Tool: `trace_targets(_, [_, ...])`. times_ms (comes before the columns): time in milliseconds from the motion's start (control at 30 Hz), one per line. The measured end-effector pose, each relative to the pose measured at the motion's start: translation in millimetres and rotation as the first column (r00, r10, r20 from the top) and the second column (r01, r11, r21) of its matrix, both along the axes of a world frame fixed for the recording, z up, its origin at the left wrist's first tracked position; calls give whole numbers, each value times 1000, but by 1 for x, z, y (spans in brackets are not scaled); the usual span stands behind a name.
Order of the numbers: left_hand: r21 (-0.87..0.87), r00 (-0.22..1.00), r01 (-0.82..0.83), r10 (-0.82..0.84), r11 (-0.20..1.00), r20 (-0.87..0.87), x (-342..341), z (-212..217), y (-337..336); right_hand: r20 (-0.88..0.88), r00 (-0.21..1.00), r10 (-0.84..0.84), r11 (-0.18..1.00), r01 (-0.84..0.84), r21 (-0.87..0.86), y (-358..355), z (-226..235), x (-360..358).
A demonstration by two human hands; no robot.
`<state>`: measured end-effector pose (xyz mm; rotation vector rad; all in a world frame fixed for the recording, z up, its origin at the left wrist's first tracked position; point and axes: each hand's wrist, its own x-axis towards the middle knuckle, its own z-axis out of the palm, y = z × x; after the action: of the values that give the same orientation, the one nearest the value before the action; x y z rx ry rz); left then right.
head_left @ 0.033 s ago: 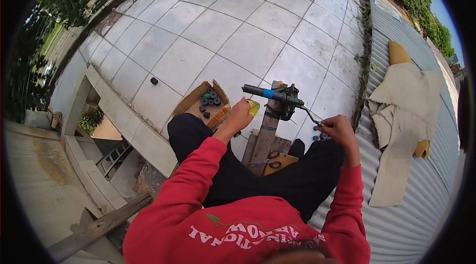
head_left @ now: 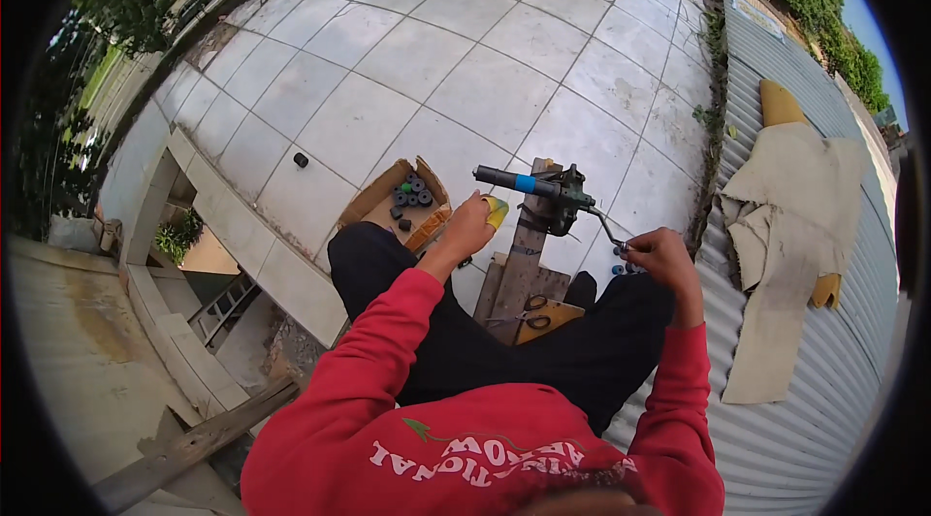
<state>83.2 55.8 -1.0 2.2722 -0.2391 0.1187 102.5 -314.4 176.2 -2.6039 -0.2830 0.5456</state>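
My right hand (head_left: 659,256) is closed around the end of a bent metal crank handle (head_left: 606,225). The crank joins a dark hand-cranked machine (head_left: 562,206), fixed on an upright wooden board (head_left: 511,283) between my legs. From the machine a black cylinder with a blue band (head_left: 504,178) points left. Just below the cylinder's free end, my left hand (head_left: 468,228) grips a yellow-green piece (head_left: 497,212); its exact kind cannot be made out. It appears apart from the cylinder.
A cardboard box (head_left: 359,203) with several small dark rolls stands left of my left hand. One black roll (head_left: 301,160) lies on the tiles. Scissors (head_left: 533,314) rest at the board's base. Blue and dark rolls (head_left: 619,270) lie by my right knee. Cardboard sheets (head_left: 790,196) cover corrugated roofing (head_left: 844,341).
My right hand and the crank's end have shifted very slightly. My left hand and the yellow-green piece look the same.
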Motion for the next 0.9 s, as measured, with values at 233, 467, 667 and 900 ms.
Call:
trace_targets(233, [-10, 998, -36, 36, 999, 48, -1, -8, 1, -318, 929, 188, 982, -168, 91, -11, -48, 1])
trace_targets(467, [4, 1000, -9, 9, 1000, -3, -7, -3, 7, -602, 752, 270, 926, -374, -52, 10, -106, 15])
trace_targets(667, [52, 997, -10, 14, 999, -77, -11, -5, 8, -632, 729, 261, 880, -449, -155, 18, -185, 42])
trace_targets(900, [31, 997, -10, 12, 999, -70, -9, -7, 1, -308, 950, 56, 990, -93, -109, -6, -259, 91])
